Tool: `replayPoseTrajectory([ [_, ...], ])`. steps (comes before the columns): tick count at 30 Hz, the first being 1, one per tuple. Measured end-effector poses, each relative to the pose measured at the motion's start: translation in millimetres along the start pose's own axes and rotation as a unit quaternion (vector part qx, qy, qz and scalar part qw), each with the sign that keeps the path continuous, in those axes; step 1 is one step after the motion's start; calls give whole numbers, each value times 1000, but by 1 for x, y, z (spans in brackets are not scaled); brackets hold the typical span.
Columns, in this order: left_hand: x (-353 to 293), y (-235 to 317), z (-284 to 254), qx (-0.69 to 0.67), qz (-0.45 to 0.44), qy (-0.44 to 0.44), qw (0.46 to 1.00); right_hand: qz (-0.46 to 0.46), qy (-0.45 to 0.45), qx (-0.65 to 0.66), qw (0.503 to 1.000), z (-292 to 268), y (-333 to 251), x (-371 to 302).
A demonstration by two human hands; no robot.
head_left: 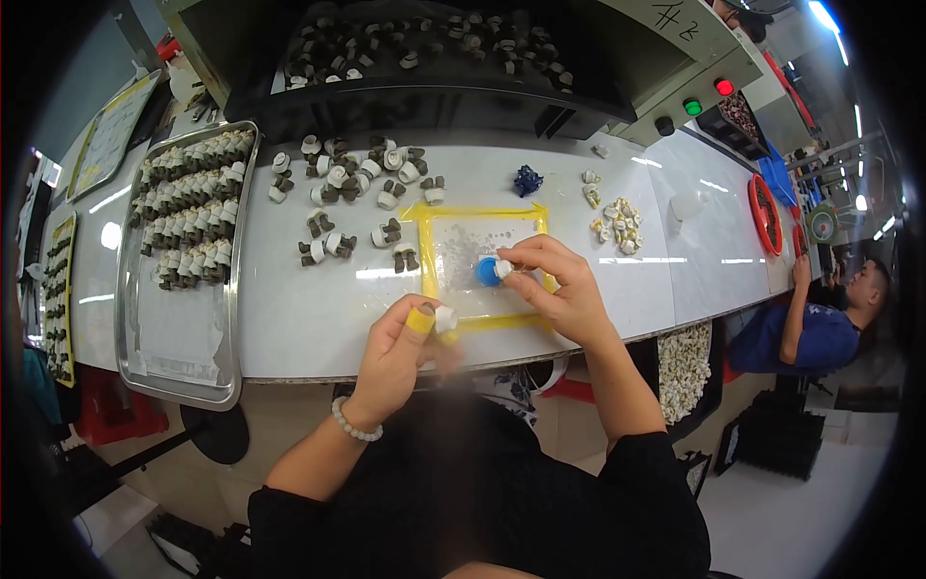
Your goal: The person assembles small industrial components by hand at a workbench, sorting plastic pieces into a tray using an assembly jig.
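My left hand (388,359), with yellow tape round its thumb, is closed on a small white part (446,319) near the table's front edge. Thumb and fingers of my right hand (561,289) pinch another small white part (503,269). Right against that part is a round blue piece (487,273); whether it is held or lies on the table I cannot tell. Both hands are at a wet-looking square edged with yellow tape (427,256). Left of it lie several loose white-and-dark figure pieces (390,195).
A metal tray (239,318) with rows of similar pieces stands at left. Beyond the square are a dark blue spiky lump (527,180) and a pile of small white-and-yellow parts (622,222). A machine with a dark opening (434,111) spans the back. A co-worker (820,323) sits at right.
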State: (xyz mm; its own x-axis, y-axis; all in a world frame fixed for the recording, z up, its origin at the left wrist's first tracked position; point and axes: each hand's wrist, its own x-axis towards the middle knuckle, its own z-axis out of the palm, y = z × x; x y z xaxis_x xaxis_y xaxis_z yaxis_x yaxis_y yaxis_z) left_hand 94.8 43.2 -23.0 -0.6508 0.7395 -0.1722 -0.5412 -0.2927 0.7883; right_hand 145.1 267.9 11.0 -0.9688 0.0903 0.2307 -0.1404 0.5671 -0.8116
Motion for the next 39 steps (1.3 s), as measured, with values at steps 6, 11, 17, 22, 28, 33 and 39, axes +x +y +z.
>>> replayPoseTrajectory([
  [6, 5, 0, 8, -37, -73, 34, 996, -11, -13, 58, 998, 9, -20, -3],
  [11, 6, 0, 8, -56, -70, 23, 996, -11, -45, 33, 998, 18, -40, -7],
  [17, 6, 0, 13, -91, -70, 47, 992, -49, -40, -24, 998, 26, -39, -10],
  [22, 6, -6, 11, -12, -40, 22, 999, -61, -15, -35, 997, 29, -39, -11],
  [28, 4, -5, 12, 58, -45, -5, 997, -25, 8, -3, 1000, 34, -36, -17],
  [33, 4, -6, 6, -3, -36, 6, 999, -29, 22, 30, 999, 35, -38, -13],
  [39, -9, 13, -12, 23, -65, 31, 997, -23, -50, -3, 998, 5, -26, -10],
])
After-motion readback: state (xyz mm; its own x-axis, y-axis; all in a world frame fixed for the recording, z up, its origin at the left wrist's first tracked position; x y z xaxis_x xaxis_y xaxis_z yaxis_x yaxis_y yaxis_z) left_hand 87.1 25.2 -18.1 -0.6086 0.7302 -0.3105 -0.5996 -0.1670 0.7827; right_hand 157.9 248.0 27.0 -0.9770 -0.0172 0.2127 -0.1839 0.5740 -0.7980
